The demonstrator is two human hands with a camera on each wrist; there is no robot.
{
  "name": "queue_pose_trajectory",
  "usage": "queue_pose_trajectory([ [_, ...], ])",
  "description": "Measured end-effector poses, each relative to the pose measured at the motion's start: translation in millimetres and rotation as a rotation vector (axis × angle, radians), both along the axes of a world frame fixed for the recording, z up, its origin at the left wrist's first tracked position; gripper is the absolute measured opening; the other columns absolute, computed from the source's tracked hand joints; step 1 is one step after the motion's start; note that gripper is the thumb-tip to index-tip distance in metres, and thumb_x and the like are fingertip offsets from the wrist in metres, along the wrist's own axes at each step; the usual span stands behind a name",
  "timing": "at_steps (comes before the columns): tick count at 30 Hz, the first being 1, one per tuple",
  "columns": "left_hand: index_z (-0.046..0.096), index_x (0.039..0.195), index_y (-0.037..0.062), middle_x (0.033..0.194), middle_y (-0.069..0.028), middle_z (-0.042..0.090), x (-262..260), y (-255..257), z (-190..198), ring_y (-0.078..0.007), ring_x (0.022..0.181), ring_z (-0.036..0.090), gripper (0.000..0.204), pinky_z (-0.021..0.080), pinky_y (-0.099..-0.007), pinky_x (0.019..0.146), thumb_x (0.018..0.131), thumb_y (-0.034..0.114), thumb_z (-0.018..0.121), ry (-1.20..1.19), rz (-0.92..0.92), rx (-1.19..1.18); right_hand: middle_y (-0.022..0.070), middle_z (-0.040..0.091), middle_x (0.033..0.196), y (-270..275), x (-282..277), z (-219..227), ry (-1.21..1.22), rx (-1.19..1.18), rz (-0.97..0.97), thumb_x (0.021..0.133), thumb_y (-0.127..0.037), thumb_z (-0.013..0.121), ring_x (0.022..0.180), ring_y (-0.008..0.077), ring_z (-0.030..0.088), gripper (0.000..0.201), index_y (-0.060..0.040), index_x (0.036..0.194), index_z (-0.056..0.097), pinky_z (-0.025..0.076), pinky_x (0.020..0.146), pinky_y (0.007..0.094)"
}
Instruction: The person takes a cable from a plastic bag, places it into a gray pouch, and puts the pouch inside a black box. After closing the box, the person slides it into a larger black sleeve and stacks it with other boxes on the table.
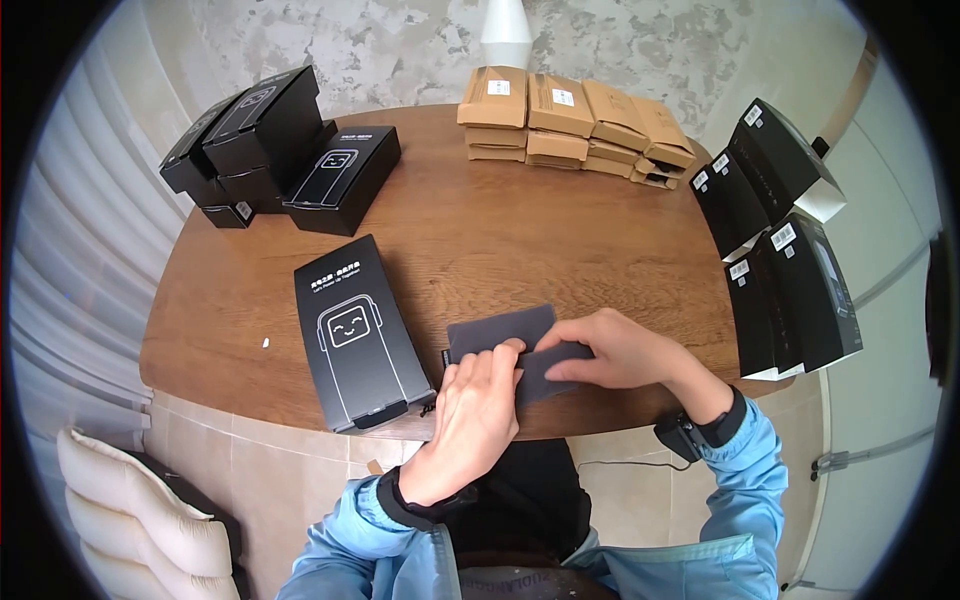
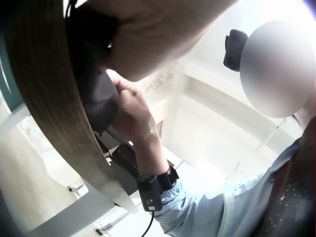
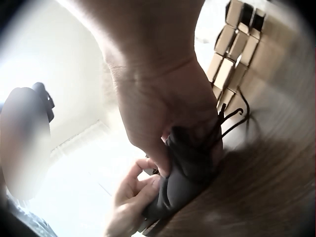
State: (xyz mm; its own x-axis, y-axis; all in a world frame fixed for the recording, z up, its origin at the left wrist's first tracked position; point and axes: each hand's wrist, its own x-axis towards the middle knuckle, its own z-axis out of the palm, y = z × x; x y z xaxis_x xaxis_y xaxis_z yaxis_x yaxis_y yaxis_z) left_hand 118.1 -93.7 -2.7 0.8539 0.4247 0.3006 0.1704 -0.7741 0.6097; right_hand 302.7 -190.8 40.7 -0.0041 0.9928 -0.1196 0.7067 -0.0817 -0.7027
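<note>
Left hand (image 1: 473, 400) near right hand (image 1: 622, 350), both gripping.

The pouch (image 1: 490, 328) is dark grey, the near box (image 1: 368, 360) black with a white smiling line-drawn face, the table (image 1: 500, 235) brown with streaked wood grain, the cardboard boxes (image 1: 558, 118) tan, the sleeves (image 1: 745, 475) light blue, and the wall (image 1: 400, 50) mottled grey.

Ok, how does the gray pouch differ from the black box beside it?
The black box looks stiff; the gray pouch, soft and creased. The box bears white print; the pouch looks mostly plain. Left hand and right hand hold the pouch; the box lies untouched. Both are dark.
</note>
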Motion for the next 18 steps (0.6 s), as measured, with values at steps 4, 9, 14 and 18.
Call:
queue_pose_trajectory([
  [4, 0.056, 0.099, 0.0011, 0.103, -0.0151, 0.054, 1, 3, -6, -0.0306, 0.096, 0.052, 0.022, 0.04, -0.0445, 0.086, 0.078, 0.006, 0.062, -0.136, 0.03, 0.417, 0.0121, 0.066, 0.093, 17, 7, -25, 0.083, 0.182, 0.066, 0.087, -0.024, 0.064, 0.066, 0.0239, 0.063, 0.026, -0.005, 0.104, 0.06, 0.05, 0.063, 0.0351],
  [9, 0.057, 0.106, -0.0006, 0.108, -0.0139, 0.051, -13, -2, -7, -0.0291, 0.107, 0.048, 0.033, 0.032, -0.052, 0.097, 0.076, 0.013, 0.063, 0.018, -0.071, 0.621, 0.0103, 0.058, 0.085, 10, -20, -14, -0.183, -0.021, -0.181, 0.084, -0.018, 0.064, 0.083, 0.0279, 0.059, 0.021, -0.0083, 0.098, 0.052, 0.05, 0.067, 0.0394],
  [14, 0.056, 0.107, -0.0005, 0.102, -0.0138, 0.053, -6, 4, -8, -0.0296, 0.102, 0.05, 0.035, 0.033, -0.0494, 0.1, 0.072, 0.002, 0.056, 0.004, -0.073, 0.441, 0.0081, 0.054, 0.088, 7, -20, -24, -0.441, 0.464, 0.073, 0.073, -0.019, 0.07, 0.087, 0.026, 0.055, 0.024, -0.0068, 0.089, 0.057, 0.044, 0.079, 0.0366],
  [18, 0.055, 0.105, 0.0004, 0.088, -0.0112, 0.049, 1, 3, -11, -0.0286, 0.094, 0.05, 0.03, 0.034, -0.0512, 0.1, 0.076, 0.005, 0.054, -0.061, -0.026, 0.405, 0.0081, 0.056, 0.09, 2, -22, -13, -0.411, 0.401, 0.102, 0.071, -0.018, 0.07, 0.089, 0.0269, 0.055, 0.026, -0.0065, 0.089, 0.058, 0.045, 0.078, 0.0355],
])
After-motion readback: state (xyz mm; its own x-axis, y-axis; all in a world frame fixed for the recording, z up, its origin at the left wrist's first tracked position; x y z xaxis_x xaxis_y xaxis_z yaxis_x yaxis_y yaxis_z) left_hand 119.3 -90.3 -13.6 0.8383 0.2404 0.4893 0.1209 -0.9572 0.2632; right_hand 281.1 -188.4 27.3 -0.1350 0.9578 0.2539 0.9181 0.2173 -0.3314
